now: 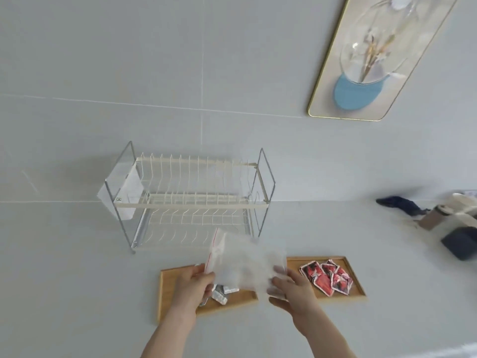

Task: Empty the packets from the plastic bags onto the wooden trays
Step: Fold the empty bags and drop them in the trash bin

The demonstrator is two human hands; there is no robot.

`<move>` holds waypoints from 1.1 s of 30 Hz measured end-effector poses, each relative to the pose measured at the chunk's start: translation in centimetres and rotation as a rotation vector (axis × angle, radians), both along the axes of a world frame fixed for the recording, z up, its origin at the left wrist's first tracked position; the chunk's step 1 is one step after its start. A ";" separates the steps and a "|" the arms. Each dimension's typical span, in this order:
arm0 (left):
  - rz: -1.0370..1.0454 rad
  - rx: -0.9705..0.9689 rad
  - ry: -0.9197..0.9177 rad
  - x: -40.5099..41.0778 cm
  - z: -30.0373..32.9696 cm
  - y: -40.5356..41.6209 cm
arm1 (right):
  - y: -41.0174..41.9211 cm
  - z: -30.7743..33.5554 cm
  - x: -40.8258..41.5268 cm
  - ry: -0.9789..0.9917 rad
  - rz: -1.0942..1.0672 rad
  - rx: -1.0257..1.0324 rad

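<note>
While two hands (192, 286) (294, 290) hold one bag (247, 262), two trays (167, 293) (353, 275) wait.

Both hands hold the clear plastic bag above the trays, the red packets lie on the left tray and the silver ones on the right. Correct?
Not quite. The head view shows the red packets on the right tray and the silver packets on the left tray. The rest holds: the left hand and right hand both hold the clear plastic bag above the trays.
</note>
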State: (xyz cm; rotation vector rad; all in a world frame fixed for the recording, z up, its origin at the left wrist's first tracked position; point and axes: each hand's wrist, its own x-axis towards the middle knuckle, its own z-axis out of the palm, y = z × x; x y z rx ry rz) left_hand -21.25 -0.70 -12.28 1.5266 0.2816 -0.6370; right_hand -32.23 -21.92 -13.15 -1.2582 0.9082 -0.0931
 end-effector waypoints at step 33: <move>-1.153 0.203 -0.157 -36.5 -5.9 -47.3 | -26.3 -6.2 -49.2 0.177 -1.220 0.102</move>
